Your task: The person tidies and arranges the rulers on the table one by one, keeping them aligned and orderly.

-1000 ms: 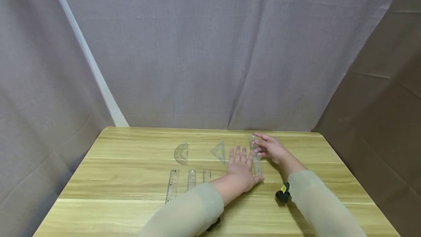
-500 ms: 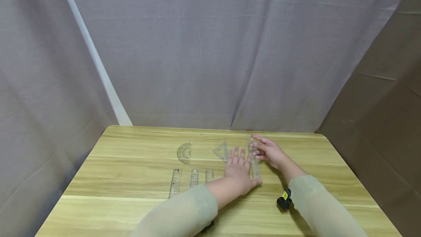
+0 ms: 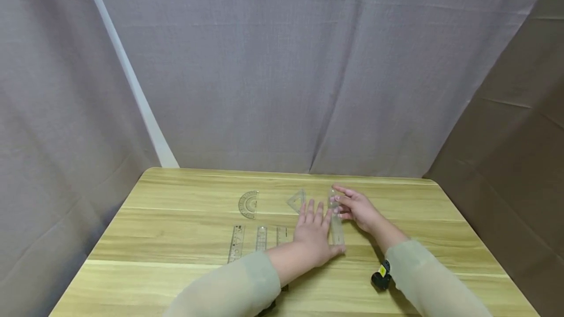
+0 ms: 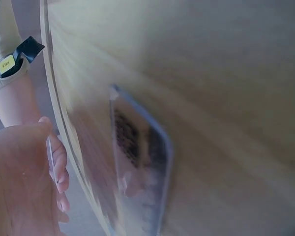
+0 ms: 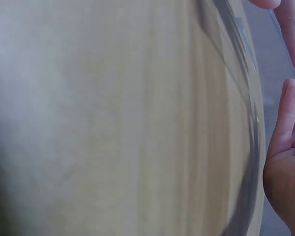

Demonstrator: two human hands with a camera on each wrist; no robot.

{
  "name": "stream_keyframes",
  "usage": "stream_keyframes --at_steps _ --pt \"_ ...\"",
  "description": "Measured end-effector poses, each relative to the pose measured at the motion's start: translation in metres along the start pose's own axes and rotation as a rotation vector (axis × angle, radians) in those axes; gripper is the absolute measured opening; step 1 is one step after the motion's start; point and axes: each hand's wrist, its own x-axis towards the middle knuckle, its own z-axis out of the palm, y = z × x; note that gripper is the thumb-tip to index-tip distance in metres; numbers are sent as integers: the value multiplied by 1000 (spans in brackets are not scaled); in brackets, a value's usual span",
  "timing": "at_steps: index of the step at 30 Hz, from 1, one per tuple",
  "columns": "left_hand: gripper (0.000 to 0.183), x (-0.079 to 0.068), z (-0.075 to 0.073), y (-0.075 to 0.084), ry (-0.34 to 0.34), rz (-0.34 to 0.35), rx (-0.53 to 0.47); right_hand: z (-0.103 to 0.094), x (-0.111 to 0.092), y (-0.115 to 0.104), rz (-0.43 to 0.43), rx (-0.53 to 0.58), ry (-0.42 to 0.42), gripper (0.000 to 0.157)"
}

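My right hand point(image 3: 361, 212) pinches a clear straight ruler point(image 3: 337, 231) near its far end, between thumb and fingers. The ruler stands lengthwise, far end toward the back of the table. My left hand point(image 3: 312, 238) lies left of it, palm down with fingers straight and spread, its thumb at the ruler's near end. A small clear set square point(image 3: 296, 201) lies just beyond the left fingertips. In the left wrist view, another clear ruler point(image 4: 142, 162) with dark markings lies on the wood.
A clear protractor point(image 3: 248, 204) lies left of the set square. In front of it are a wide patterned ruler point(image 3: 236, 243), a narrow ruler point(image 3: 261, 237) and a third ruler point(image 3: 282, 235), partly covered by the left forearm. Grey curtains point(image 3: 246, 87) stand behind the wooden table point(image 3: 176, 238).
Both hands and the ruler have shifted a little to the left and nearer to me, closer to the set square. The view has turned slightly; the other pieces stay in place on the table.
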Motion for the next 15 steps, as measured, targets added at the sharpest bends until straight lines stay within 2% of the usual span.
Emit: stream_keyframes --at_steps 6,15 --pt "106 -11 -2 -6 3 21 6 8 -5 3 -7 -4 -6 54" --pt "109 -27 -1 -13 44 54 -21 21 -11 6 2 -16 -15 54"
